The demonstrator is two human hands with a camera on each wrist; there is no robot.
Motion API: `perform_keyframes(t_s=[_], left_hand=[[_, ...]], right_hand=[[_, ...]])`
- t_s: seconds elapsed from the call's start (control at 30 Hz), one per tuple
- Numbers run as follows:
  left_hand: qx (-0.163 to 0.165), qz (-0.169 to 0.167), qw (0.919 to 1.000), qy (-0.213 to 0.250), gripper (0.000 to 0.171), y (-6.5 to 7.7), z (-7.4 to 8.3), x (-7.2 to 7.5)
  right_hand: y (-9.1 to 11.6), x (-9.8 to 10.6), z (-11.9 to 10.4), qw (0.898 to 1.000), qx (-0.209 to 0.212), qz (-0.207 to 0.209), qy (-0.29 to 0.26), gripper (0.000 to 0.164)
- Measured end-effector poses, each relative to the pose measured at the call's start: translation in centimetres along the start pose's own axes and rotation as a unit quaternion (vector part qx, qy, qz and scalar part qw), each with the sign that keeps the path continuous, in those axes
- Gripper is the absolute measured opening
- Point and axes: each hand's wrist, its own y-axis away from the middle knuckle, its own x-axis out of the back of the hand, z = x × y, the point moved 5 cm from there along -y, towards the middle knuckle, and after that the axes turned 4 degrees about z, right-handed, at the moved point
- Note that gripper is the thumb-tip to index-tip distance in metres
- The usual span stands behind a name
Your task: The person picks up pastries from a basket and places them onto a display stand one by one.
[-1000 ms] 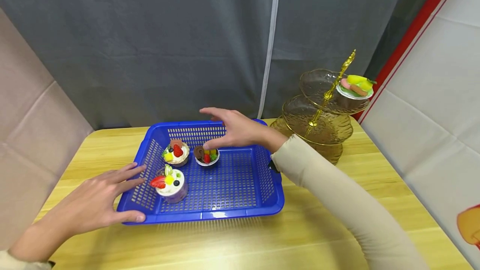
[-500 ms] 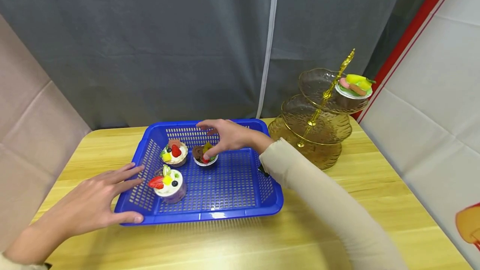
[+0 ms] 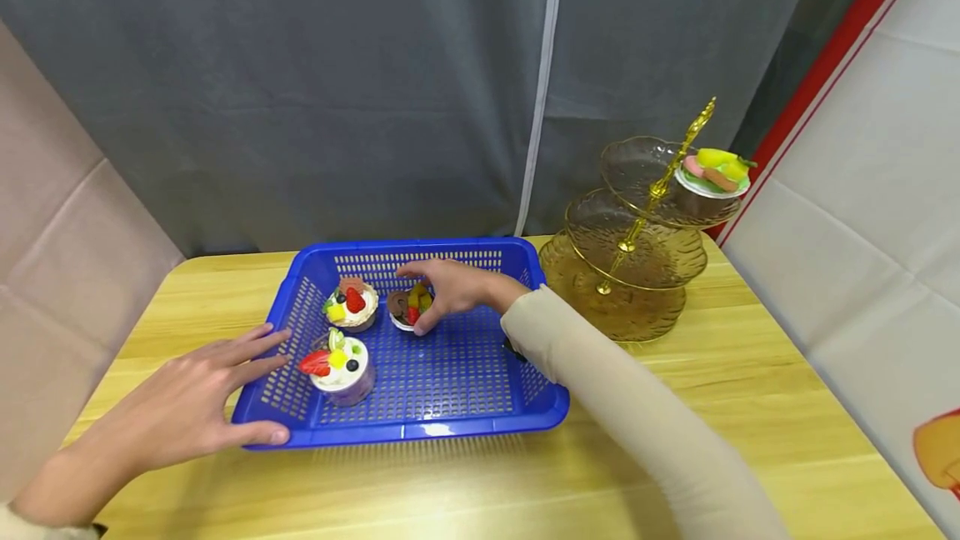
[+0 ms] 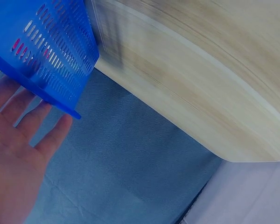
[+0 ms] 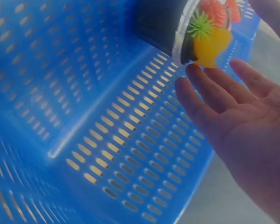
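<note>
In the head view, my right hand [image 3: 456, 288] is inside the blue basket [image 3: 480, 425], over a chocolate dessert cup [image 3: 399, 307] topped with fruit. Its thumb is by the near rim and its fingers reach past the far side. The right wrist view shows the fingers extended close to the rim of the dark cup [image 5: 161, 23], not curled round it. My left hand [image 3: 198, 394] lies spread at the basket's left side, straight fingertips on the rim, as the left wrist view also shows at the basket wall [image 4: 51, 56].
Left in the basket are a cream tart [image 3: 352, 311] with strawberry and a clear cream cup [image 3: 345, 377]. A gold-rimmed three-tier stand [image 3: 637, 248] stands right, bearing a fruit-topped dessert cup [image 3: 711, 182] on its top tier. Grey curtain [image 3: 360, 90] hangs behind the wooden table [image 3: 450, 490].
My right hand has come down and toward me onto the chocolate dessert cup, its thumb shifting from over the topping to the near rim. The left hand stays at the basket's side.
</note>
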Motion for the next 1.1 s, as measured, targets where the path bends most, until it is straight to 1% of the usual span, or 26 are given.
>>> perform_keyframes(t_s=[0.3,0.5,0.63,0.87,1.1], left_hand=[[0.003,-0.006,1.0,0.004,0.086,-0.1,-0.2,0.2],[0.004,-0.007,1.0,0.005,0.086,0.0,-0.1,0.2],[0.001,-0.003,1.0,0.004,0.086,0.0,0.0,0.1],[0.003,-0.002,1.0,0.004,0.085,-0.1,0.0,0.1],[0.003,0.001,1.0,0.007,0.085,-0.1,0.1,0.1]], right_hand=[[-0.8,-1.2,0.9,1.0,-0.025,0.002,0.019,0.088],[-1.2,-1.7,0.8,0.998,-0.036,0.003,0.052,0.087],[-1.3,-1.8,0.7,0.997,-0.034,0.009,0.075,0.083],[-1.4,-1.9,0.4,0.995,-0.024,0.027,0.098,0.071],[-1.2,-1.8,0.4,0.995,-0.022,0.035,0.092,0.065]])
